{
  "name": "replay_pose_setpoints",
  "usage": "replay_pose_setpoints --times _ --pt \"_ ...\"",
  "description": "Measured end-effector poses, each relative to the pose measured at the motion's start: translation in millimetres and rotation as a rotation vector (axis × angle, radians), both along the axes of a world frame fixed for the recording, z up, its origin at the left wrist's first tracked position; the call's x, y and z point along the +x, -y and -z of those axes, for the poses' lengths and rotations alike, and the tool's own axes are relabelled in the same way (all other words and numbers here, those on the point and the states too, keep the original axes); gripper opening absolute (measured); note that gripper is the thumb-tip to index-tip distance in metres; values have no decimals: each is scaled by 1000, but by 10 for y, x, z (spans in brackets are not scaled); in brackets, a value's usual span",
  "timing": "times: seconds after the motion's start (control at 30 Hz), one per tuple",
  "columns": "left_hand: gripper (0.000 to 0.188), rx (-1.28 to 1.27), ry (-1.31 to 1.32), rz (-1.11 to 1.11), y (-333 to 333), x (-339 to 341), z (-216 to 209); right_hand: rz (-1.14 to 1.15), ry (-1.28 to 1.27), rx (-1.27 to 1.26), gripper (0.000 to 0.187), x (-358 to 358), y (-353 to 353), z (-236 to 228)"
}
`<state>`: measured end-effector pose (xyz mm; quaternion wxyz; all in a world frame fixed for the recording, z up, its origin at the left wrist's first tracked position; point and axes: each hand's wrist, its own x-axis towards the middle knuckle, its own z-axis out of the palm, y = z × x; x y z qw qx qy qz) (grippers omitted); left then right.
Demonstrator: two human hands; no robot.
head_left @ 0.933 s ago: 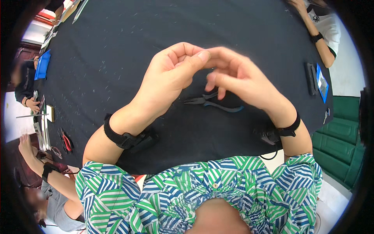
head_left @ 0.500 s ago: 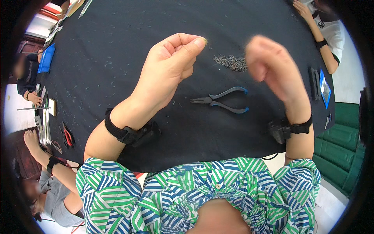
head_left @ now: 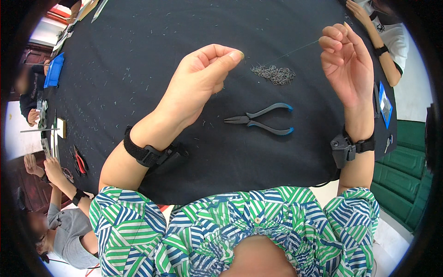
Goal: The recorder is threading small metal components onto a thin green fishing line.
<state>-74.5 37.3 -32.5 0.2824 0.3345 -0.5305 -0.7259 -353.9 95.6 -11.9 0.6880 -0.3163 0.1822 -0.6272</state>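
My left hand [head_left: 203, 71] is closed in a pinch, thumb on the index finger. At its fingertips a tiny dark piece sticks out, apparently a fish hook [head_left: 245, 58]. My right hand [head_left: 346, 64] is raised farther right, palm partly turned up and fingers curled. From its fingers a thin green line [head_left: 295, 51] runs taut down and left toward the left hand; its far end fades against the cloth. Under the line lies a tangled heap of small metal hooks [head_left: 276, 75]. Grey pliers with blue-tipped handles [head_left: 260, 120] rest nearer me, jaws pointing left.
Black cloth [head_left: 152, 27] covers the table, with many tiny line scraps on its left. Red-handled pliers [head_left: 80, 160] and a blue tray [head_left: 55, 70] sit along the left edge, a blue-edged packet [head_left: 385, 104] at the right. Other people work around the table.
My right hand has swung right and turned its palm up, away from the hook heap, and the line now shows stretched. My left hand has shifted only slightly.
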Motion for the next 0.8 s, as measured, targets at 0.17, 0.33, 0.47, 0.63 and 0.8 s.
replay_pose_setpoints --times 0.17,0.33,0.47,0.63,0.8 --pt "17 -44 57 13 -31 -26 -13 264 -709 -24 32 218 -120 9" --pt "15 -197 79 59 -34 -31 -13 201 -974 -82 34 482 -121 15" --pt "15 -258 109 121 -32 -7 -22 205 -1025 -88 31 532 -134 7" --pt "16 -243 96 181 -24 -14 0 171 -1112 -71 25 530 -147 11" --pt "17 -237 42 211 -28 -23 50 160 -1145 -80 12 538 -144 22"
